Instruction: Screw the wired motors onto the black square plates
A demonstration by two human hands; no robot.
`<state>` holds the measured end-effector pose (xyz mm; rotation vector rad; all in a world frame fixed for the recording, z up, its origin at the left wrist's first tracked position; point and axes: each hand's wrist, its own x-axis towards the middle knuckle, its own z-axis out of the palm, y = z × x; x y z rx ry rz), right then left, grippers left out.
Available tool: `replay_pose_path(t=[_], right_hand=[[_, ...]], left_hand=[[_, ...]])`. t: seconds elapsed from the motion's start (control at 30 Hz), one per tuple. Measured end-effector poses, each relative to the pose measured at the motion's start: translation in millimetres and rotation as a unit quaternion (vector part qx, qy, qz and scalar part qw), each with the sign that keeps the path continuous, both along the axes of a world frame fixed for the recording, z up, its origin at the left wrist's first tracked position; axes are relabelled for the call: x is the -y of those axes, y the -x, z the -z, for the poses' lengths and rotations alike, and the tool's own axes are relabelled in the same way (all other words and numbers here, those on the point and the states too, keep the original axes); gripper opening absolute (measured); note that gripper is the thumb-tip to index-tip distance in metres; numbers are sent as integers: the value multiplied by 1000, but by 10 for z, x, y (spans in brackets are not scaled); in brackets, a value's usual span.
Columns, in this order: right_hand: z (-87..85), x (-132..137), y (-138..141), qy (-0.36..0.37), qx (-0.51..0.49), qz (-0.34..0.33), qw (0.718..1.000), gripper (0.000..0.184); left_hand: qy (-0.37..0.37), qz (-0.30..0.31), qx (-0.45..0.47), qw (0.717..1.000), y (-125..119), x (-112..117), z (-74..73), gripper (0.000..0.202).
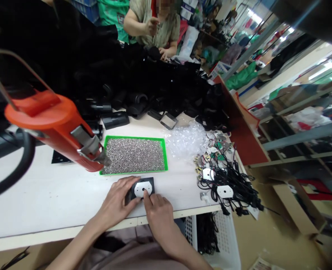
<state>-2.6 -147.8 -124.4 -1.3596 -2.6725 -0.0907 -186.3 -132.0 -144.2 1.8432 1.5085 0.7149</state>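
A black square block [152, 181] lies on the bench near its front edge, with a white metal plate [139, 188] on its top. My left hand [116, 200] is closed around the block's left side, fingers behind and thumb in front. The index finger of my right hand [159, 212] presses on the plate near its central hole. That hand's other fingers are curled, and whether they hold anything is hidden. Just behind the block is a green tray [166, 157] full of small shiny metal pieces, apparently screws.
An orange power screwdriver [61, 127] hangs at the left, its tip by the tray. Clear plastic pieces [187, 138] and black cables [233, 187] with white plates lie right. Black housings [115, 120] pile behind. A co-worker [154, 30] sits across. A white basket [224, 236] stands below.
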Motion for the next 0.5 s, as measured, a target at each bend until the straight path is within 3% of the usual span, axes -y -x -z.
replay_pose_path(t=[0.17, 0.37, 0.5], right_hand=[[51, 24, -35, -8, -33, 15, 999, 35], [72, 48, 10, 5, -57, 40, 998, 34], [-56, -27, -61, 31, -104, 34, 993, 28]], left_hand=[[34, -83, 11, 996, -88, -34, 46, 44], [52, -82, 5, 995, -131, -68, 101, 37], [46, -91, -18, 995, -163, -73, 67, 36]])
